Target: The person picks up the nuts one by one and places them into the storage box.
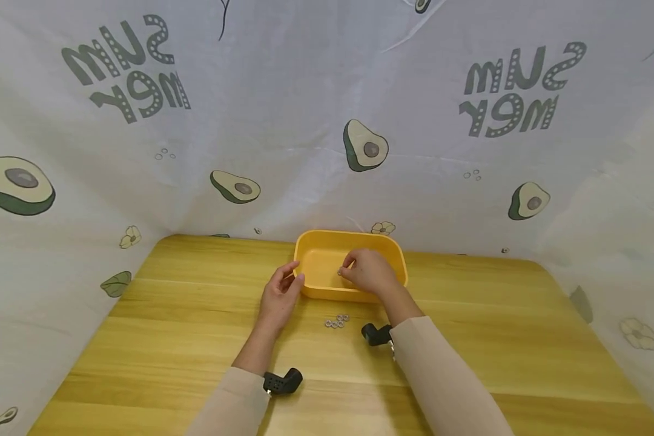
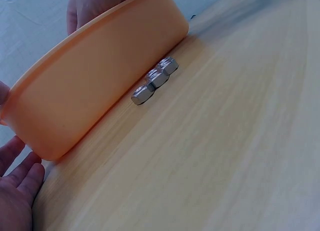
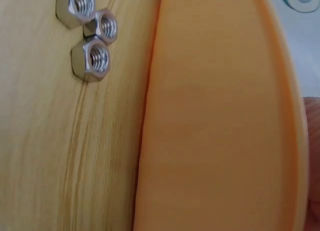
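A yellow plastic bin (image 1: 327, 295) stands on the table, its long side facing me. My left hand (image 1: 279, 303) holds the bin's left front corner; in the left wrist view, its fingers (image 2: 22, 178) lie along the outside near the base. My right hand (image 1: 372, 271) reaches over the front wall into the bin, fingertips pinching a small silvery hex nut (image 1: 340, 273). The bin wall hides most of that hand from both wrist cameras. Several steel hex nuts (image 1: 335, 323) lie grouped in front of the bin; the right wrist view shows the threaded hole of one nut (image 3: 91, 61).
The wood-grain table (image 1: 196, 327) ends at the back against a white cloth (image 1: 283, 121) printed with avocados and lettering. Black wrist mounts (image 1: 283, 381) jut from both cuffs over the table.
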A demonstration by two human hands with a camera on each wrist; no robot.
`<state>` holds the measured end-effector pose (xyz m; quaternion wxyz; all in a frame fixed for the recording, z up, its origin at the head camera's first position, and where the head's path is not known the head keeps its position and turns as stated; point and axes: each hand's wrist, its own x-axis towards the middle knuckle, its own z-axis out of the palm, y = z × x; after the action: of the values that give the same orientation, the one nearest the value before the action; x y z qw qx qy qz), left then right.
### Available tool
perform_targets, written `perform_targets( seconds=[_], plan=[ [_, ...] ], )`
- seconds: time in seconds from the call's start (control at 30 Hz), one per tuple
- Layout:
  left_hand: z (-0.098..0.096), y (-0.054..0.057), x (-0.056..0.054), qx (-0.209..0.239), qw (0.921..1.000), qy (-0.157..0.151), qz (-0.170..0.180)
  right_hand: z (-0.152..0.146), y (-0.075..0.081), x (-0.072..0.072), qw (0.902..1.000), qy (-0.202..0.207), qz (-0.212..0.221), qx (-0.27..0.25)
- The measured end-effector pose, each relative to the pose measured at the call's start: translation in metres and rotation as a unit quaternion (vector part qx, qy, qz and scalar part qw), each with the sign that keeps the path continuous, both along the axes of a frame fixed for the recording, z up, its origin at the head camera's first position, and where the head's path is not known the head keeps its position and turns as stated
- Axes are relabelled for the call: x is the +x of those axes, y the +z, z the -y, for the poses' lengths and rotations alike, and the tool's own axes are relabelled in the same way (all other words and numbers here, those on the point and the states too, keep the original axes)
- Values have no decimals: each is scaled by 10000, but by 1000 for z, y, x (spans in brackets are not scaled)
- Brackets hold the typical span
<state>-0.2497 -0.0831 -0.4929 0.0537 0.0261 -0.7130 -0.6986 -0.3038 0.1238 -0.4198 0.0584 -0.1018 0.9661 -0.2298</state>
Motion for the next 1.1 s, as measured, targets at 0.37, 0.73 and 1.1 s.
perform_targets(
  seconds=[0.37,0.73,1.1],
  plan=[
    [-2,-2,-2,7,10000,-13,-12,14,-13,-20,9990,40,443,-107],
    [-1,-1,-2,-38,9999,75,-68,10,-18,-21,9991,-188,290,-225],
    [-1,1,1,-21,9999,77,-90,-2,1,0,9915,-319,291,-1231]
  ],
)
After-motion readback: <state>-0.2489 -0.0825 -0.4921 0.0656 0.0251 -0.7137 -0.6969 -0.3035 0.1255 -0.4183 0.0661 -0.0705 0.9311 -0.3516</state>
